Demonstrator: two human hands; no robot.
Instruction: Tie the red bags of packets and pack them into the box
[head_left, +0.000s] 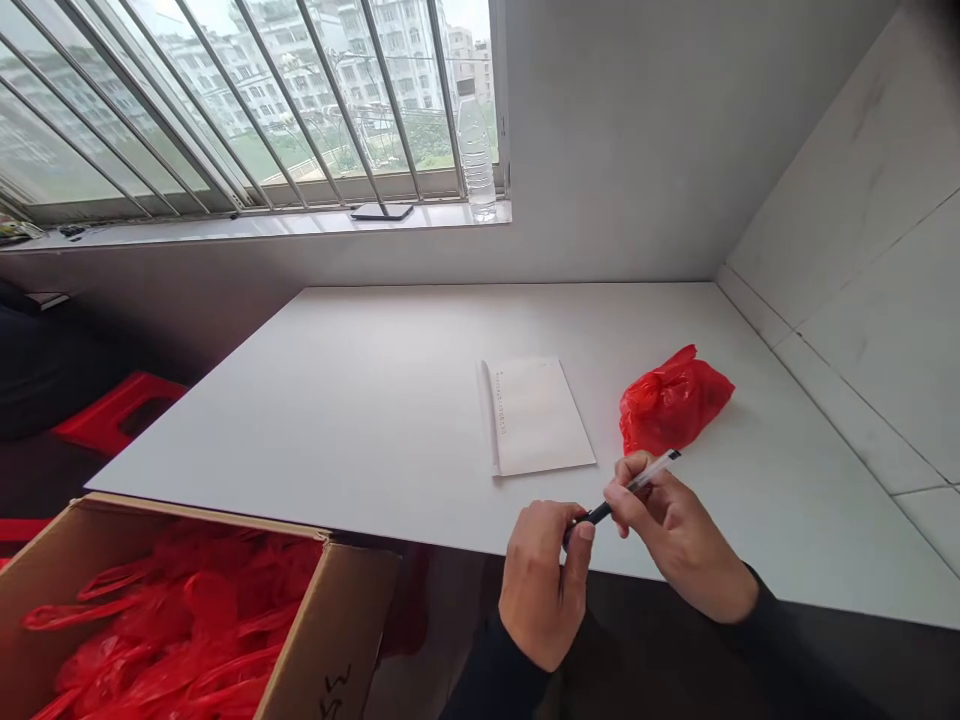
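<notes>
Both hands are on one pen (651, 472) with a clear barrel and a dark end, tilted above the table's front edge. My left hand (541, 580) is closed round its lower black end, which the fingers partly hide. My right hand (679, 535) pinches the barrel near the middle, and the pen's other end points up to the right. Just beyond the hands lies a pale notebook or pad (538, 415) with a column of small marks down its left side. A crumpled red plastic bag (675, 398) sits behind my right hand.
The white table (375, 400) meets a tiled wall on the right. A cardboard box (352, 600) of red plastic bags stands at front left. A water bottle (475, 155) and a phone-like flat object (382, 212) rest on the windowsill. A red stool (112, 420) is at left.
</notes>
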